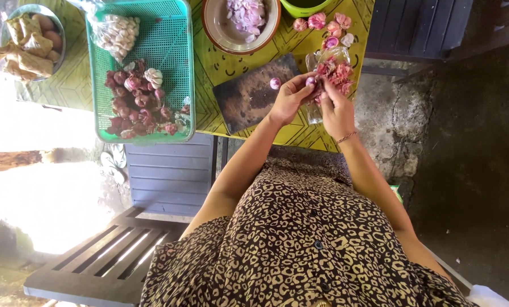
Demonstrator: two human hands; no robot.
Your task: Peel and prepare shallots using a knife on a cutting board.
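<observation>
Two hands (314,96), one shallot (310,81)

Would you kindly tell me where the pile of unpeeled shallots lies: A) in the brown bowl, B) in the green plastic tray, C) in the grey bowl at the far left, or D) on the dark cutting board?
B: the unpeeled shallots lie heaped in the green plastic tray, while the brown bowl holds peeled pieces and the dark cutting board carries only one small shallot.

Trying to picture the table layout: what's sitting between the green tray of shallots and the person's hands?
The head view shows a dark cutting board between the green tray and the hands, with one peeled shallot on it.
</observation>
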